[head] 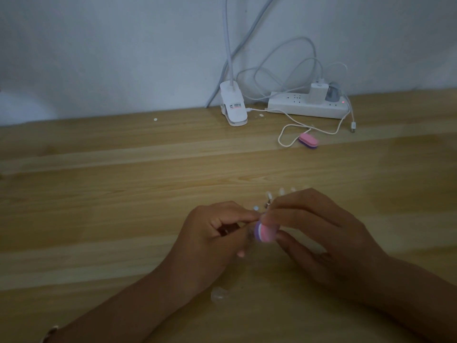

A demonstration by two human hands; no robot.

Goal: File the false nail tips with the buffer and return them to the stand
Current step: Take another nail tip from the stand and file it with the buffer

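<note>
Forearms enter from 6 o'clock. Right hand (pixel 316 231) pinches pink-white-purple oval foam buffer (pixel 264 233). Left hand (pixel 217 231) pinches at the buffer's 11 o'clock, presumably a false nail tip, too small to confirm. Looks like the filing step. Next: seat it precisely on the stand of clear tips (pixel 280 192) at 12 o'clock, just behind the right hand.

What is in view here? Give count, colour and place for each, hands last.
Light wooden table: one.
Pink-and-purple oval foam buffer: one, in the right hand.
Second matching buffer: one, lying farther back on the right.
Whitish false nail tips: at least four, on a stand behind the hands, partly hidden.
White clip lamp base: one, far table edge.
White power strip: one, two plugs in, right of the lamp.
White cables: several, around the strip.
Clear plastic piece: one, by the left forearm.
Left hand: fingertips at the buffer; what they pinch is blurred.
Right hand: grips the buffer.
</note>
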